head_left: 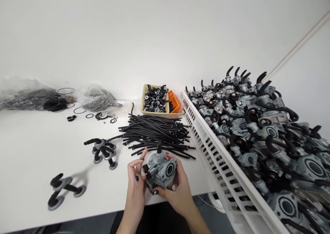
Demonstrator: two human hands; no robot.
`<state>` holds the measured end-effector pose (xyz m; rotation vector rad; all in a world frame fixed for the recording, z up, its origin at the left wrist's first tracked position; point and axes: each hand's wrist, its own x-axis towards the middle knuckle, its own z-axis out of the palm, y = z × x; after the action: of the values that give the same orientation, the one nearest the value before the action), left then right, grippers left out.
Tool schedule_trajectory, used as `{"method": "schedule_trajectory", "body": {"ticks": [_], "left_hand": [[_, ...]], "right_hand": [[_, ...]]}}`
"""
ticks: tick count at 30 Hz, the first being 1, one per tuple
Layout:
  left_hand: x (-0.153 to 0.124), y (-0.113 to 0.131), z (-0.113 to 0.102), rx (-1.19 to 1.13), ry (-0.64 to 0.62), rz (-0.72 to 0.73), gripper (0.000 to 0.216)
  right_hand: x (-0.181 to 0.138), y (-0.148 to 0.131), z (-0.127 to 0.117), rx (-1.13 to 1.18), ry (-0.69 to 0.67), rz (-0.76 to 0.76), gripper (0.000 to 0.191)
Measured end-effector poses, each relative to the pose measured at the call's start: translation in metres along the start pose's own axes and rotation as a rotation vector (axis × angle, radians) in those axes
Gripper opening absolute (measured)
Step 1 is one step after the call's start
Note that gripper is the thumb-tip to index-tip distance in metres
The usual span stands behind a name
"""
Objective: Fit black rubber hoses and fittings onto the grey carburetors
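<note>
Near the table's front edge, a grey metal carburetor point(163, 170) with a short black hose on top is held between my two hands. My right hand point(180, 189) wraps its right side and underside, with the thumb along the lower front. My left hand point(136, 182) is at its left side by the black knobs, fingers bent; the exact contact of its fingertips is partly hidden. Just beyond lies a pile of black rubber hoses point(152, 131). To the left stand small clusters of grey round caps with black elbow tubes point(104, 151), and more such caps point(67, 186) nearer the front.
A white slatted crate point(206, 141) heaped with carburetors point(244, 124) fills the right side. Behind the hoses sit a cream bin point(142, 101) of small capped parts and an orange basket point(174, 98). Plastic bags point(95, 96) and black rings point(89, 116) lie at back left.
</note>
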<state>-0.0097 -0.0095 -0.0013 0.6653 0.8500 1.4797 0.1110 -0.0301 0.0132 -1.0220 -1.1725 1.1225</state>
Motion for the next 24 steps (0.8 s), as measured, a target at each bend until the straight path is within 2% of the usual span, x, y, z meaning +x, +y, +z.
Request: {"method": "schedule_trajectory", "body": {"ticks": [2,5,11,14,15,16,17,19,20,21,24], "left_hand": [[-0.001,0.002,0.001,-0.068,0.003,-0.047,0.072],[-0.007,0.001,0.004,-0.235,0.021,-0.134,0.084],[-0.014,-0.002,-0.005,-0.423,0.035,-0.214,0.072],[-0.008,0.002,-0.009,-0.423,0.098,-0.297,0.063],[-0.006,0.005,-0.009,-0.405,0.13,-0.32,0.062],[-0.005,0.008,-0.007,-0.389,0.153,-0.34,0.061],[-0.004,0.012,-0.005,-0.376,0.165,-0.359,0.061],[-0.004,0.019,0.0,-0.36,0.168,-0.39,0.061],[-0.005,0.022,0.003,-0.358,0.161,-0.405,0.06],[-0.005,0.025,0.005,-0.355,0.155,-0.418,0.06],[-0.007,0.031,0.01,-0.344,0.136,-0.442,0.059]], "right_hand": [[-0.004,-0.002,-0.001,0.01,-0.06,-0.054,0.069],[-0.009,-0.006,0.003,-0.08,-0.099,-0.078,0.072],[-0.002,-0.017,0.005,-0.55,-0.19,-0.104,0.084],[0.008,-0.032,-0.003,-0.66,-0.354,-0.126,0.108],[0.014,-0.038,-0.007,-0.653,-0.397,-0.146,0.11],[0.022,-0.043,-0.009,-0.625,-0.4,-0.184,0.102],[0.031,-0.048,-0.011,-0.589,-0.344,-0.234,0.084],[0.056,-0.053,-0.01,-0.534,-0.117,-0.351,0.042],[0.071,-0.053,-0.008,-0.551,-0.006,-0.372,0.031],[0.086,-0.051,-0.004,-0.603,0.047,-0.372,0.027],[0.129,-0.037,0.01,-0.793,-0.003,-0.328,0.026]]}}
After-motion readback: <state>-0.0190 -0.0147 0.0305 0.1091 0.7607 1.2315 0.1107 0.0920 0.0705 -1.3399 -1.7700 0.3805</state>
